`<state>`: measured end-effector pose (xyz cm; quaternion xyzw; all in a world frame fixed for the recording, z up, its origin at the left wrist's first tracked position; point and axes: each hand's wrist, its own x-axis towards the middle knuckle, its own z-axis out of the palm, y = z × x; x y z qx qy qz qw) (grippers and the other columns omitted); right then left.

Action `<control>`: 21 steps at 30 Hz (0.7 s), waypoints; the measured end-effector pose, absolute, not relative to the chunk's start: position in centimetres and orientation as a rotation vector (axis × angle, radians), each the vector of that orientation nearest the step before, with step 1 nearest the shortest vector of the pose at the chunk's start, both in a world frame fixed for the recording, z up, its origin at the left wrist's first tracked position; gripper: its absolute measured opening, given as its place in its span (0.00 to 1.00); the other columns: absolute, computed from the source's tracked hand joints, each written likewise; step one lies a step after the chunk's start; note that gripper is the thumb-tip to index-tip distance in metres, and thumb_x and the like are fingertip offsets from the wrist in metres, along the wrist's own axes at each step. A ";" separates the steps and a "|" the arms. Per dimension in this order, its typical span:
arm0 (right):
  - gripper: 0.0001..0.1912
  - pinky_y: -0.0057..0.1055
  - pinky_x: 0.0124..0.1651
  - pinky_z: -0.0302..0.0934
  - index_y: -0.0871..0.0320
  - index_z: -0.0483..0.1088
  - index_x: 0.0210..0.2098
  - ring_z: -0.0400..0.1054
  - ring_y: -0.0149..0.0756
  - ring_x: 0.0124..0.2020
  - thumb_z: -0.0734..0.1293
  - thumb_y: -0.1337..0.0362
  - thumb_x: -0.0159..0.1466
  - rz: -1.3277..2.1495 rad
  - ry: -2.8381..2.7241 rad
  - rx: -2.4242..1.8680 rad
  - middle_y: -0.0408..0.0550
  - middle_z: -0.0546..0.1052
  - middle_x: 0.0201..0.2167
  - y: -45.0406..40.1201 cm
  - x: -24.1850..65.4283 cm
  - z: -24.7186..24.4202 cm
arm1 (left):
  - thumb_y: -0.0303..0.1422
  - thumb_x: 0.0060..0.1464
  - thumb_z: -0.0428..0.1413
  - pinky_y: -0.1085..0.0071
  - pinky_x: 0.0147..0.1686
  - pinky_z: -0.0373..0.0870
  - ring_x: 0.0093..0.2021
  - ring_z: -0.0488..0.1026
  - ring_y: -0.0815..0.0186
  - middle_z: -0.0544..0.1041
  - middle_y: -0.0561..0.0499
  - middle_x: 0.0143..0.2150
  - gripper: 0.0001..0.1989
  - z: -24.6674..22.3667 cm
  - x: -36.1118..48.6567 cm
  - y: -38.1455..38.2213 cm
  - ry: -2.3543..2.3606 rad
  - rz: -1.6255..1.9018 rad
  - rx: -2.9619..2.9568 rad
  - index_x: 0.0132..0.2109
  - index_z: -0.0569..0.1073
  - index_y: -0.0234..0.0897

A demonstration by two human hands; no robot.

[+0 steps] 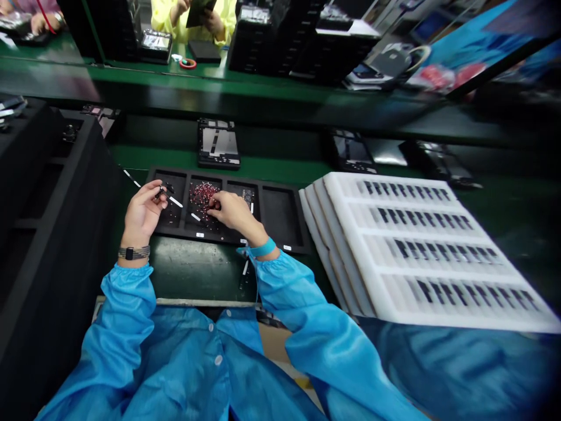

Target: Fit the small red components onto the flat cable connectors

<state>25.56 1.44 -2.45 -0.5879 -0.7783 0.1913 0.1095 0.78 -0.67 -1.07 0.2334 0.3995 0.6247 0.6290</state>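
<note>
My left hand [144, 213] is raised over the left end of a black compartment tray [284, 225], its thumb and fingers closed on a small black part [160, 192]. A thin strip with a white end [175, 202] shows beside those fingers; I cannot tell whether it belongs to the part. In the tray's second compartment lies a scattered heap of tiny red and silvery pieces [202, 193]. My right hand [234, 210] reaches into this heap with fingertips pinched together; whatever is between them is hidden. Another white-tipped strip [196, 217] lies just below the heap.
On the right stands a stack of white foam trays [416, 234] holding rows of dark strips. Black trays [87, 169] rise at the left. Device frames, one silvery [218, 145], lie along the green bench. Across it, a person in yellow [228, 23] holds a dark panel.
</note>
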 end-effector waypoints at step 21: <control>0.16 0.37 0.42 0.59 0.54 0.77 0.53 0.76 0.49 0.46 0.66 0.72 0.69 0.451 -2.560 -1.705 0.54 0.81 0.51 0.2 24.2 -1.0 | 0.19 0.53 0.59 0.76 0.26 0.68 0.27 0.72 0.71 0.78 0.49 0.31 0.07 -1.2 1.0 -0.7 0.892 1.456 0.464 0.36 0.80 0.32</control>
